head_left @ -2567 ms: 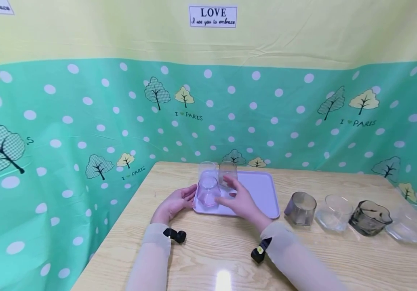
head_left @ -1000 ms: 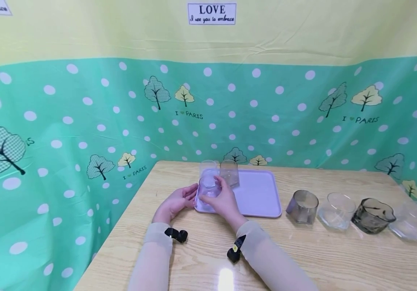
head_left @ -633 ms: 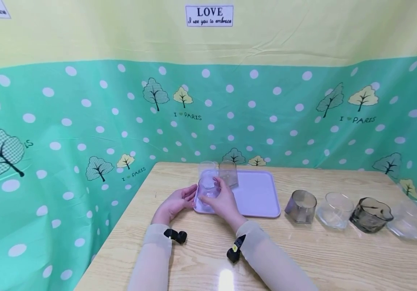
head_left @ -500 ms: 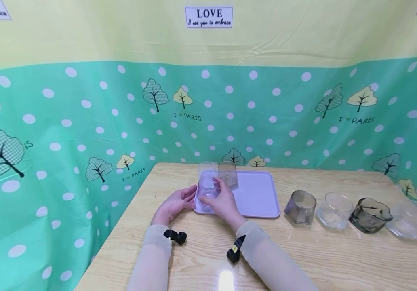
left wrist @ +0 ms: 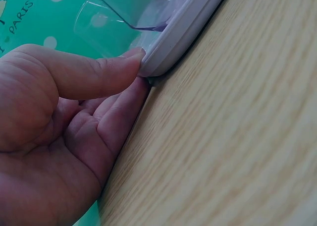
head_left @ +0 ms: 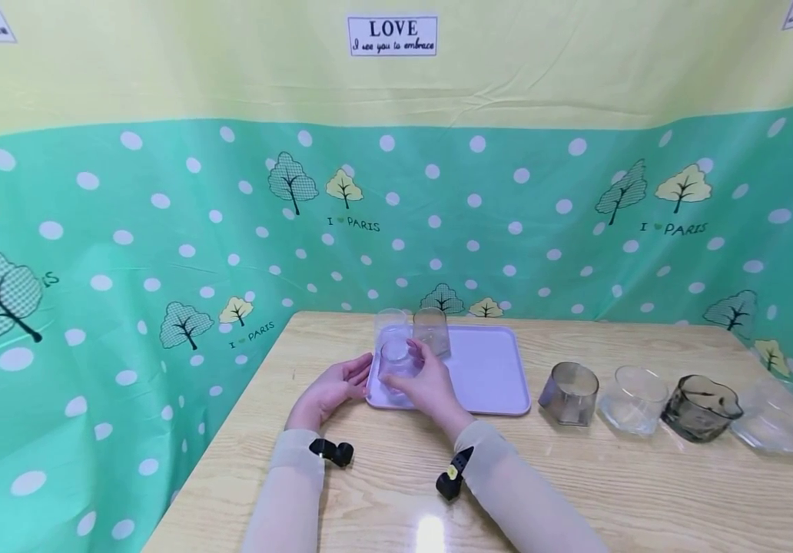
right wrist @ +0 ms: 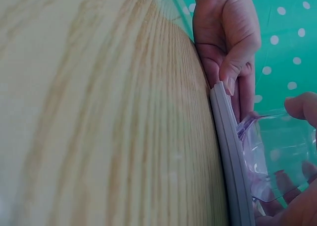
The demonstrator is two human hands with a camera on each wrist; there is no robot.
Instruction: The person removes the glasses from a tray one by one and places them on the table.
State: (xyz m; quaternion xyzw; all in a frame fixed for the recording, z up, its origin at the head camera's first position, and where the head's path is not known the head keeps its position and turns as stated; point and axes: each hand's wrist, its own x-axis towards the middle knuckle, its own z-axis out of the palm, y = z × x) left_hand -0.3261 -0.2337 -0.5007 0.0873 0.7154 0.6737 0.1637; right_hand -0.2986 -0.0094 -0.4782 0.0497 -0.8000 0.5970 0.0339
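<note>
A see-through glass (head_left: 394,359) stood upright in the right grip (head_left: 427,384), over the near left part of the tray. Its round rim was thin and colourless, its upper wall clear enough to show the dotted cloth through it, and its angular, faceted lower part looked thick and tinged with violet. The right grip was clamped on the glass, thumb on the near side and fingers curled round the right and far sides. Beneath it lay the lilac tray (head_left: 489,372), flat, with a raised, rounded rim. Just left of the right grip was the left grip (head_left: 330,390), thumb and fingers apart, the thumb tip touching the tray's near left corner and the fairly straight fingers resting along its side. Just beyond the right grip stood a clear tumbler (head_left: 391,321) and, beside it, a smoky tumbler (head_left: 432,332). Well to the right of the grip, in a row on the wood-grained tabletop (head_left: 383,491), were a brown-grey angular glass (head_left: 569,395), a clear glass (head_left: 633,401), a dark wavy-rimmed bowl (head_left: 701,409) and a wide clear bowl (head_left: 780,417). Farthest beyond both grips hung a green-and-yellow cloth (head_left: 507,192).
</note>
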